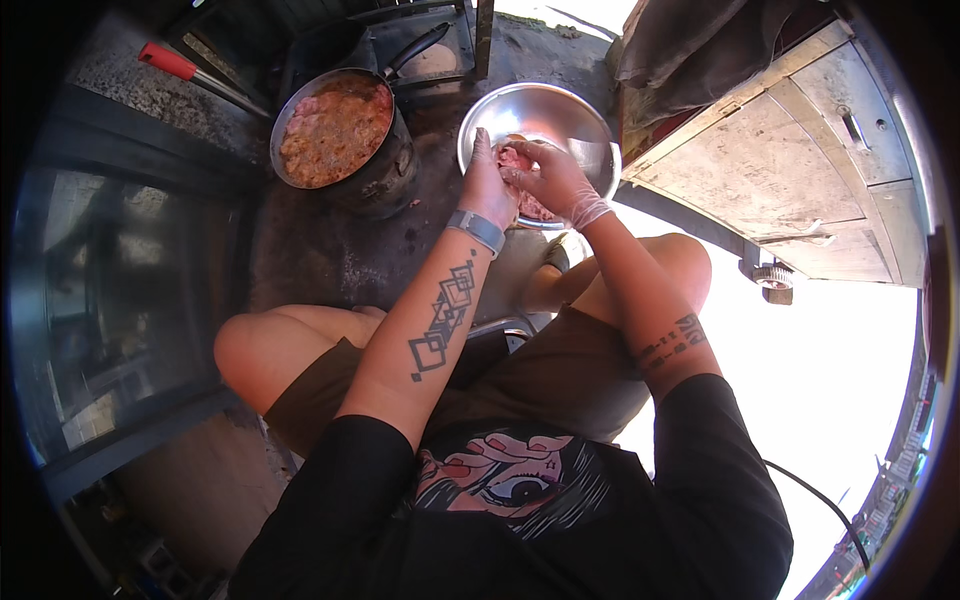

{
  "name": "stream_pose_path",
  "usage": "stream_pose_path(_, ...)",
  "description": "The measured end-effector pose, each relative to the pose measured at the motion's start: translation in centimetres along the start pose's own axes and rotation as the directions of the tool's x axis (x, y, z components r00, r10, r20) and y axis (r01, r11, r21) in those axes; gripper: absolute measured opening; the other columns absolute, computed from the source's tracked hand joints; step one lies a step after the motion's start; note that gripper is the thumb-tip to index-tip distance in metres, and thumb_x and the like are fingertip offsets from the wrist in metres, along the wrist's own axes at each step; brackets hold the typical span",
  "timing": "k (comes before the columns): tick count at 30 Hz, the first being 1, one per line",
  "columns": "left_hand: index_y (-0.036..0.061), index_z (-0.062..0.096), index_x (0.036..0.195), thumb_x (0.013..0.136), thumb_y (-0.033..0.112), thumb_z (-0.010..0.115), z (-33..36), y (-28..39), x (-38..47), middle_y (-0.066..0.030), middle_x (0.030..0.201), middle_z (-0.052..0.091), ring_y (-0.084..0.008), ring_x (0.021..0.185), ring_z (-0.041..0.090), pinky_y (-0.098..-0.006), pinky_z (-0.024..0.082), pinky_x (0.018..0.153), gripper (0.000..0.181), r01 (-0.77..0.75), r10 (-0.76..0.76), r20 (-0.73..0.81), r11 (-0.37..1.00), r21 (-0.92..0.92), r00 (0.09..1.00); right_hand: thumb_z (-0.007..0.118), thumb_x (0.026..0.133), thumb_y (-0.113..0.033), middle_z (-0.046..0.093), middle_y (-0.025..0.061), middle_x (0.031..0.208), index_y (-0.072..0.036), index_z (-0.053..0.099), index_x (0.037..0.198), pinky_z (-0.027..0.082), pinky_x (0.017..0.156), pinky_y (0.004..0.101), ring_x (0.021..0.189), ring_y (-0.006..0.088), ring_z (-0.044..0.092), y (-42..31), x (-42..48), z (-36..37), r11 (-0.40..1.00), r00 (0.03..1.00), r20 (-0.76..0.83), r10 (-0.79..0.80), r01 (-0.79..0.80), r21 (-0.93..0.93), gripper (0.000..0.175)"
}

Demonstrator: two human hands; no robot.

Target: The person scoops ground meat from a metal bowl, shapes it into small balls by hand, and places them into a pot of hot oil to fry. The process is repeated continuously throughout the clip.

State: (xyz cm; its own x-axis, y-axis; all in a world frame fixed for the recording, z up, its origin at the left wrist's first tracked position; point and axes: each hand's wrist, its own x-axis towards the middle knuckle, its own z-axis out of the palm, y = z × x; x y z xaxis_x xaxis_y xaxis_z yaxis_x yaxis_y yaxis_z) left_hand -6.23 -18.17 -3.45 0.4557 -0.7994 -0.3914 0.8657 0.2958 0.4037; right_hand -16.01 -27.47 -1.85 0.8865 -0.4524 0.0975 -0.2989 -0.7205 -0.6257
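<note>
My left hand (489, 184) and my right hand (553, 178), both in clear gloves, meet over a stainless steel bowl (538, 96). Between them is a lump of pink raw ground meat (513, 158), held by the fingers of both. The left hand's palm side faces away, so part of its grip is hidden. More ground meat (537, 208) shows in the bowl just below my right hand. To the left stands a dark, sooty pot (375, 176) filled nearly to its rim with bubbling brownish liquid and pinkish pieces (334, 133).
A black handle (417, 49) juts up from the pot's far side. Beyond the pot's left lies a red-handled tool (166, 61). A worn wooden cabinet (795, 157) stands at right, with dark cloth (686, 45) beside it. A glass-fronted case (127, 300) flanks my left knee (251, 349).
</note>
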Motion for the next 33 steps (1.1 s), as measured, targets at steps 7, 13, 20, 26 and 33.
stream_pose_path(7,0.0009,0.058,0.132,0.111,0.058,0.038,-1.4,-0.2,0.4,-0.0133,0.129,0.064,-0.0258,0.117,0.063,-0.0457,0.052,0.105,0.064,0.051,-0.049,0.015,0.982,-0.182,0.999,0.08,0.09,-0.04,0.071,0.0183,0.127,-0.011,0.07,0.135,0.054,0.099,0.041,0.108,0.0332,0.071,-1.0,-0.4,-0.1,0.99,0.996,-0.004,0.093,-0.092,0.108,0.054)
stream_pose_path(13,0.0034,0.057,0.135,0.111,0.057,0.039,-1.1,-0.4,-0.2,-0.0109,0.128,0.065,-0.0223,0.116,0.063,-0.0386,0.052,0.101,0.061,-0.028,0.028,-0.006,0.998,0.058,1.0,0.08,0.087,-0.03,0.071,0.0176,0.126,-0.012,0.067,0.138,0.053,0.101,0.0436,0.111,0.0371,0.07,-1.0,0.1,0.0,0.996,0.987,-0.14,-0.083,0.084,0.003,0.055)
stream_pose_path(20,0.0037,0.052,0.14,0.109,0.059,0.043,-0.9,-0.4,0.2,-0.0091,0.127,0.064,-0.0218,0.117,0.061,-0.0374,0.047,0.104,0.064,0.019,-0.016,-0.071,0.999,0.037,0.997,0.077,0.087,-0.026,0.073,0.0184,0.119,-0.01,0.07,0.131,0.054,0.098,0.0435,0.11,0.0352,0.071,-0.3,-0.5,-0.8,1.0,0.996,-0.091,0.003,-0.003,0.003,0.047)
stream_pose_path(26,0.0051,0.055,0.135,0.106,0.062,0.047,-2.1,-1.0,0.7,-0.0085,0.12,0.065,-0.0213,0.105,0.064,-0.0374,0.052,0.095,0.065,0.14,-0.126,-0.094,0.978,0.154,0.988,0.074,0.092,-0.028,0.074,0.02,0.117,-0.008,0.072,0.129,0.054,0.098,0.0435,0.108,0.0362,0.071,1.8,1.0,0.0,0.923,0.956,-0.07,0.284,-0.253,0.29,0.043)
stream_pose_path(33,0.0025,0.058,0.129,0.103,0.068,0.05,-1.9,-0.8,0.7,-0.0084,0.113,0.064,-0.0205,0.1,0.064,-0.036,0.053,0.09,0.071,0.093,-0.116,0.027,0.898,0.43,0.993,0.072,0.095,-0.029,0.075,0.0194,0.113,-0.008,0.072,0.129,0.055,0.095,0.0368,0.104,0.031,0.074,2.4,0.2,-0.4,0.995,0.993,-0.075,0.096,-0.094,0.026,0.04)
